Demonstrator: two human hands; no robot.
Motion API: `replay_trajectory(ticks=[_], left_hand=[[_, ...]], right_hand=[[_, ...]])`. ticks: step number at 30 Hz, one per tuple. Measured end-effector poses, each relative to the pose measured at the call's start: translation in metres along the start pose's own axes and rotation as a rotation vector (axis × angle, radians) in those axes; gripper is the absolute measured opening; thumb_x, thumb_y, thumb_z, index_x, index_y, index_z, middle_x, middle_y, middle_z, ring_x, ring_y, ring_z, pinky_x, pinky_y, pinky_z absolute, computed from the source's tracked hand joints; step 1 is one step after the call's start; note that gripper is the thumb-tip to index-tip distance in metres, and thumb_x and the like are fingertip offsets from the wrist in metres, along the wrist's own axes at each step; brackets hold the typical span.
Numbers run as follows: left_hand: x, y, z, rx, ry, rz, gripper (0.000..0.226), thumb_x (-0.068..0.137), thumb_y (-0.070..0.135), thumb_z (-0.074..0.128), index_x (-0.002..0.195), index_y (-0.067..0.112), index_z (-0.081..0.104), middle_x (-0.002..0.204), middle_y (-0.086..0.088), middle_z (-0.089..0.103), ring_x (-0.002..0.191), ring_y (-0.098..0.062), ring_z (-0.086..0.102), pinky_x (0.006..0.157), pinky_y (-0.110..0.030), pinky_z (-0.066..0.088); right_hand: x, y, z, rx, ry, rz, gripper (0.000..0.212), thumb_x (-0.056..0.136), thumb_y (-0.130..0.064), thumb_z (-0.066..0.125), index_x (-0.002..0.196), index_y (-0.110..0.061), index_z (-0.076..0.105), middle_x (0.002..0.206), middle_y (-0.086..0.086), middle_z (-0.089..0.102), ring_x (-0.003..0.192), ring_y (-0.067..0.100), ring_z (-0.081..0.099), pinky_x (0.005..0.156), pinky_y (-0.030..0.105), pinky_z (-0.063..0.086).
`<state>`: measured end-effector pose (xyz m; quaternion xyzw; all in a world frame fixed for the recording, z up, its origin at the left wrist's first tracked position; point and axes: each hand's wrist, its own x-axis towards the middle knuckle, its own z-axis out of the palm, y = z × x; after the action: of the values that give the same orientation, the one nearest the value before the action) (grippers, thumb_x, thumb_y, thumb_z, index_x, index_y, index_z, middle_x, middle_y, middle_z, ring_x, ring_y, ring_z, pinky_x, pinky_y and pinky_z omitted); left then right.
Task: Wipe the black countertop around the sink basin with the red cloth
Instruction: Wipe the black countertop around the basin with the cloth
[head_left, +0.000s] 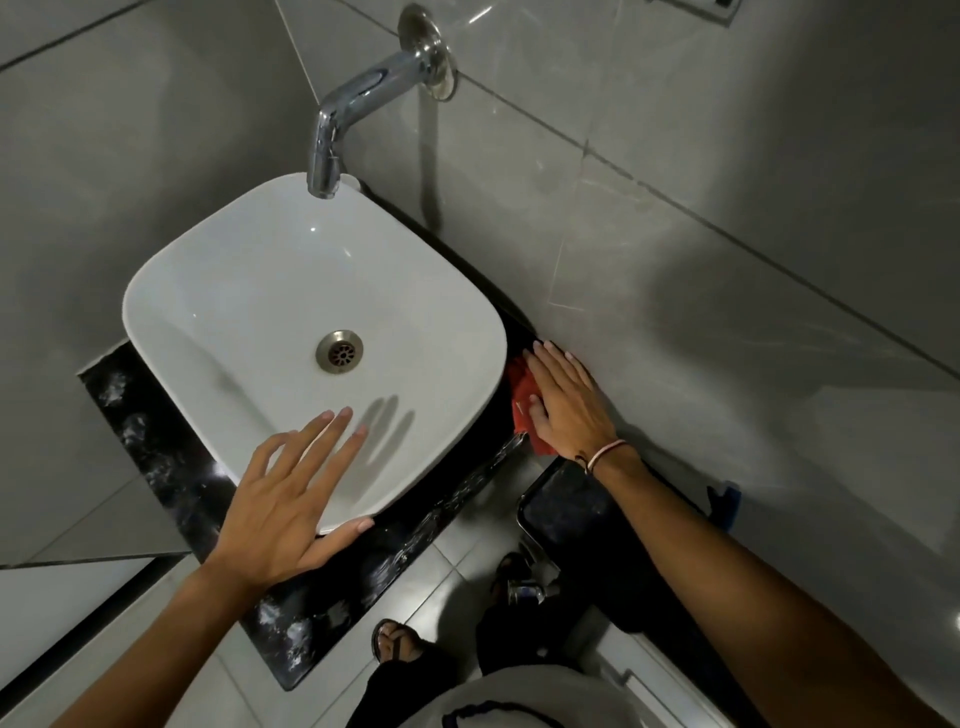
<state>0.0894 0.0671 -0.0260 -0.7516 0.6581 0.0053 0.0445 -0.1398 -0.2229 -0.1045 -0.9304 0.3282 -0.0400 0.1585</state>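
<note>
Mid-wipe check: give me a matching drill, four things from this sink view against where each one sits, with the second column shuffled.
Things:
1. red cloth
2. left hand
3. chrome tap
4. drain

Places:
a. in the bottom of the white basin
b. pressed under the right hand, between basin and wall
c. mounted on the wall, spout over the basin's far rim
d. spread over the basin's near corner

Pairs: 1-b, 2-d, 3-c, 4-a

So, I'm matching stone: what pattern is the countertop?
The countertop is black with cloudy white flecks, clearest in the head view.
</note>
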Motion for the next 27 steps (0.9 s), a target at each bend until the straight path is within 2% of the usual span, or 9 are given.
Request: replay_trajectory(ticks=[3, 7, 11, 13, 16, 19, 20, 23, 27], left_hand=[[0.002, -0.006, -0.001, 0.016, -0.031, 0.071, 0.087, 0.095, 0.072, 0.031, 0.159, 0.012, 0.037, 0.169, -0.014, 0.034, 0.154, -0.03, 0.037, 0.114, -0.052, 0.04], [0.005, -0.018, 0.002, 0.032, -0.026, 0.173, 0.088, 0.096, 0.072, 0.027, 0.161, 0.014, 0.032, 0.171, -0.015, 0.029, 0.158, -0.029, 0.029, 0.118, -0.052, 0.036], [0.008, -0.03, 0.007, 0.031, 0.0, 0.23, 0.09, 0.096, 0.074, 0.026, 0.163, 0.013, 0.027, 0.171, -0.016, 0.028, 0.16, -0.028, 0.026, 0.118, -0.054, 0.035], [0.008, -0.039, 0.009, 0.038, 0.005, 0.269, 0.092, 0.096, 0.074, 0.025, 0.163, 0.011, 0.024, 0.172, -0.016, 0.027, 0.16, -0.028, 0.024, 0.118, -0.054, 0.034], [0.012, -0.058, 0.008, 0.037, 0.017, 0.296, 0.091, 0.097, 0.069, 0.025, 0.164, 0.009, 0.021, 0.171, -0.018, 0.026, 0.159, -0.03, 0.026, 0.117, -0.055, 0.034], [0.015, -0.068, 0.005, 0.036, 0.036, 0.293, 0.088, 0.094, 0.062, 0.034, 0.162, 0.008, 0.025, 0.17, -0.018, 0.03, 0.157, -0.031, 0.03, 0.115, -0.055, 0.034], [0.015, -0.067, 0.006, 0.044, 0.048, 0.291, 0.087, 0.093, 0.061, 0.035, 0.162, 0.008, 0.028, 0.169, -0.018, 0.031, 0.157, -0.031, 0.031, 0.115, -0.054, 0.035], [0.014, -0.066, 0.008, 0.041, 0.105, 0.287, 0.084, 0.093, 0.06, 0.035, 0.159, 0.009, 0.036, 0.167, -0.017, 0.036, 0.155, -0.031, 0.035, 0.112, -0.054, 0.038], [0.014, -0.068, 0.014, 0.023, 0.175, 0.272, 0.082, 0.094, 0.062, 0.033, 0.158, 0.009, 0.038, 0.165, -0.015, 0.04, 0.153, -0.033, 0.038, 0.107, -0.054, 0.041]], right_hand=[[0.003, -0.002, 0.014, 0.033, 0.037, 0.033, 0.056, 0.094, -0.022, 0.05, 0.148, -0.005, 0.051, 0.161, 0.013, 0.044, 0.156, 0.026, 0.032, 0.132, 0.043, 0.021], [-0.008, -0.039, 0.039, 0.113, 0.282, 0.181, 0.047, 0.094, -0.024, 0.051, 0.134, -0.001, 0.065, 0.148, 0.017, 0.059, 0.146, 0.029, 0.047, 0.127, 0.049, 0.031], [-0.055, -0.128, 0.079, 0.191, 0.265, 0.215, 0.035, 0.09, -0.017, 0.052, 0.103, 0.004, 0.075, 0.13, 0.025, 0.069, 0.133, 0.037, 0.06, 0.119, 0.054, 0.043], [-0.075, -0.154, 0.093, 0.24, 0.276, 0.134, 0.028, 0.091, -0.012, 0.057, 0.103, 0.004, 0.075, 0.125, 0.023, 0.072, 0.128, 0.036, 0.064, 0.117, 0.053, 0.045], [-0.07, -0.129, 0.09, 0.203, 0.279, 0.022, 0.022, 0.09, -0.01, 0.065, 0.104, 0.002, 0.076, 0.121, 0.02, 0.074, 0.125, 0.035, 0.066, 0.117, 0.051, 0.046], [-0.033, -0.075, 0.063, 0.25, 0.288, 0.26, 0.037, 0.099, -0.018, 0.058, 0.132, -0.003, 0.061, 0.155, 0.019, 0.05, 0.148, 0.032, 0.043, 0.127, 0.042, 0.027], [-0.019, -0.056, 0.051, 0.238, 0.301, 0.317, 0.039, 0.099, -0.02, 0.056, 0.135, -0.005, 0.058, 0.159, 0.018, 0.043, 0.151, 0.033, 0.036, 0.128, 0.039, 0.023], [0.007, -0.019, 0.032, 0.235, 0.336, 0.313, 0.031, 0.095, -0.016, 0.06, 0.121, -0.001, 0.069, 0.137, 0.02, 0.059, 0.131, 0.039, 0.053, 0.118, 0.045, 0.043], [0.007, -0.03, 0.045, 0.25, 0.432, 0.332, 0.032, 0.093, -0.007, 0.06, 0.12, 0.005, 0.073, 0.131, 0.022, 0.069, 0.131, 0.039, 0.058, 0.116, 0.046, 0.045]])
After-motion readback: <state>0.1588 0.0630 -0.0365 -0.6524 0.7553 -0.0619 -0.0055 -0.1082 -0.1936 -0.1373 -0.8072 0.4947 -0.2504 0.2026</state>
